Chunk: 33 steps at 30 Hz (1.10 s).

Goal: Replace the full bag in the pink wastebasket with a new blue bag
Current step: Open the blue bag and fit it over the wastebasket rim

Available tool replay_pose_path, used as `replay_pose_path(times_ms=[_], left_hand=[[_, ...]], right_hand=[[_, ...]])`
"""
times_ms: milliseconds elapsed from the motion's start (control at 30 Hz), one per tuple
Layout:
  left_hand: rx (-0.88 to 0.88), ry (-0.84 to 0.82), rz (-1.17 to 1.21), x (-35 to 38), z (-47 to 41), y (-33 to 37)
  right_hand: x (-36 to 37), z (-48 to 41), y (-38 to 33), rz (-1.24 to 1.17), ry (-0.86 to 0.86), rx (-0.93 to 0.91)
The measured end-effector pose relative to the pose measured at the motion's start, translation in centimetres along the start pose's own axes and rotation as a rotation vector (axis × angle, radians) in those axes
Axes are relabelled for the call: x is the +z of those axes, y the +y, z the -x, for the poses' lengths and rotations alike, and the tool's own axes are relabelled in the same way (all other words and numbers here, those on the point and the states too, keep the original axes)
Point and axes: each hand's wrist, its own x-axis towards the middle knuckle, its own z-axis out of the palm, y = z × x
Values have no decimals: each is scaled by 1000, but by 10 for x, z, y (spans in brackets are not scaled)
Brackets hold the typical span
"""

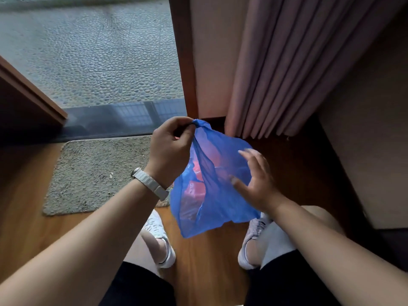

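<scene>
A thin blue plastic bag (pixel 217 195) hangs in the air in front of me, above the wooden floor. My left hand (pixel 171 149) pinches its top corner between thumb and fingers and holds it up. My right hand (pixel 257 180) is spread with fingers apart, its palm against the right side of the bag; it looks blurred. Pink shapes show through the blue film at the middle of the bag, where the pink wastebasket (pixel 198 171) stands behind it, mostly hidden. No full bag is visible.
A grey doormat (pixel 95 173) lies on the floor at left, before a glass door with a pebble surface outside. A pinkish curtain (pixel 287 74) hangs at the back right beside a wall. My two feet in white shoes (pixel 162 239) stand below the bag.
</scene>
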Motion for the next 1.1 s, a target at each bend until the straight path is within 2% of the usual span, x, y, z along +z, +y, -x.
replay_pose_path(times_ms=[233,400,533,633,800,967,1100], left_hand=[[-107,129,0,-26,-32,-48],[-286,230,-65,-51,-19,-113],[-364,239,-150,-69,-15,-156],[-378,192,-255,-78,-27,-176],[-327,-24,-579,-79,-50,-222],[-385,-65,-639,-70,-63,-263],[-355,-95,-608,-68,-66,-274]], right_hand=[[34,-43,23,69,-241,183],[84,-69,51,209,-501,241],[133,-78,71,305,-612,213],[165,-81,85,368,-701,160],[209,-89,109,440,-836,111],[252,-103,132,418,-906,138],[283,-111,140,347,-912,144]])
